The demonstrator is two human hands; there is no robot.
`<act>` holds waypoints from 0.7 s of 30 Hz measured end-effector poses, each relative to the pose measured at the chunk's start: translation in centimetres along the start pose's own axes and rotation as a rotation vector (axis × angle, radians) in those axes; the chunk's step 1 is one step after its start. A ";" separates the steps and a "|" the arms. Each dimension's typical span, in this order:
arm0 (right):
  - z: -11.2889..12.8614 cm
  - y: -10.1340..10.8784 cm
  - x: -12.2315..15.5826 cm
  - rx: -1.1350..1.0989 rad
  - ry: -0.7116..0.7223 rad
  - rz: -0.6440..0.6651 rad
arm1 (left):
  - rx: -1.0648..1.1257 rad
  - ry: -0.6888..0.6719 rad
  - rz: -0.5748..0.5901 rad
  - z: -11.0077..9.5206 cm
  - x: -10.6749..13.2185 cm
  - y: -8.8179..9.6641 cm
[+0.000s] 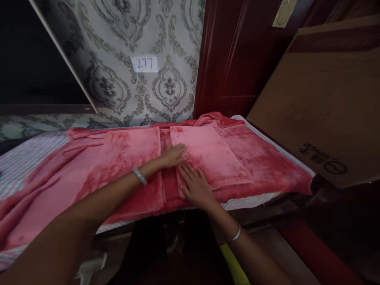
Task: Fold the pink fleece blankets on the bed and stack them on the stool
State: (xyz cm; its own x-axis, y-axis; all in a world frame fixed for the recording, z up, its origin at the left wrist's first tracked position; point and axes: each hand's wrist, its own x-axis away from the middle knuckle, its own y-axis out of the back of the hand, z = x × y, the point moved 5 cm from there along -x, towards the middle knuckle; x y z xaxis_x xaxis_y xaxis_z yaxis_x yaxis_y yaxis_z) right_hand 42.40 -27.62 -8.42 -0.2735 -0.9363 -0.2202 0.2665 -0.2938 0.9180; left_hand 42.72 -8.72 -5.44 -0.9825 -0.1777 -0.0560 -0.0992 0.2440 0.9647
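Note:
A plush pink-red blanket (127, 158) lies spread along a narrow surface, with folded panels on both sides of a darker red strip in the middle. My left hand (173, 155) rests with its fingers stretched out near the inner edge of the right-hand panel. Just below it, my right hand (196, 187) lies flat with fingers spread on the lower left corner of that panel. Neither hand grasps the cloth. Each wrist wears a silvery bracelet.
Under the blanket a striped sheet (44, 146) shows at the edges. A large cardboard box (326, 99) leans at the right beside a dark red door (228, 59). A dark screen (38, 59) is at upper left, and a paper label (145, 64) marks the patterned wall.

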 end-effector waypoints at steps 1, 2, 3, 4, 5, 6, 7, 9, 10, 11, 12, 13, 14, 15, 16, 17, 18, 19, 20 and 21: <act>-0.4 0.1 -0.3 -0.037 -0.005 0.002 | 0.042 -0.041 -0.005 -0.5 1.5 -0.6; -0.7 0.3 -0.7 -0.077 -0.005 0.004 | 0.077 -0.064 -0.018 -0.9 2.9 -1.2; -1.1 0.6 -1.2 -0.113 0.001 0.003 | 0.102 -0.072 -0.036 -1.2 4.0 -1.6; -1.3 1.0 -1.8 -0.135 0.010 -0.003 | 0.115 -0.070 -0.058 -1.5 4.9 -2.0; -1.5 1.4 -2.4 -0.140 0.013 -0.015 | 0.116 -0.059 -0.082 -1.7 5.6 -2.2; -1.6 1.7 -3.0 -0.125 0.007 -0.025 | 0.108 -0.044 -0.102 -2.0 6.0 -2.4; -1.6 2.0 -3.6 -0.093 -0.007 -0.026 | 0.093 -0.026 -0.119 -2.4 6.3 -2.5; -1.3 1.9 -4.4 -0.006 -0.046 0.021 | 0.051 0.018 -0.123 -3.0 6.6 -2.6; -1.2 1.6 -4.6 0.033 -0.061 0.062 | 0.027 0.043 -0.109 -3.3 6.6 -2.7; -1.1 1.3 -4.7 0.067 -0.070 0.107 | 0.005 0.064 -0.090 -3.4 6.7 -2.8; -1.2 1.1 -4.7 0.098 -0.075 0.147 | -0.017 0.080 -0.071 -3.6 6.7 -2.8; -1.4 1.0 -4.7 0.128 -0.083 0.176 | -0.035 0.087 -0.055 -3.6 6.7 -2.9; -2.0 1.2 -4.5 0.160 -0.102 0.193 | -0.047 0.084 -0.046 -3.6 6.6 -2.9; -2.7 1.6 -4.3 0.194 -0.140 0.202 | -0.053 0.076 -0.043 -3.6 6.6 -3.0; -3.7 2.1 -4.1 0.227 -0.202 0.198 | -0.054 0.068 -0.044 -3.5 6.6 -3.0; -4.7 2.9 -3.7 0.255 -0.283 0.183 | -0.049 0.061 -0.047 -3.4 6.5 -3.0; -5.5 3.7 -3.3 0.273 -0.367 0.159 | -0.041 0.057 -0.051 -3.2 6.5 -3.0; -6.1 4.3 -2.8 0.281 -0.435 0.133 | -0.030 0.052 -0.059 -3.0 6.5 -3.0; -6.3 4.8 -2.3 0.280 -0.473 0.113 | -0.014 0.042 -0.074 -2.9 6.5 -2.9; -6.1 4.9 -1.9 0.271 -0.471 0.101 | 0.006 0.020 -0.103 -2.9 6.6 -2.7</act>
State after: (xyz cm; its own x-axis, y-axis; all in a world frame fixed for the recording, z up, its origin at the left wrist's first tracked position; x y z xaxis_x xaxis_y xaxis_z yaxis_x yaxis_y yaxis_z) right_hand 49.86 -28.41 -5.48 -0.6594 -0.7517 -0.0129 0.0822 -0.0891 0.9926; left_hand 36.94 -13.36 -7.63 -0.9637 -0.2214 -0.1492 -0.2001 0.2288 0.9527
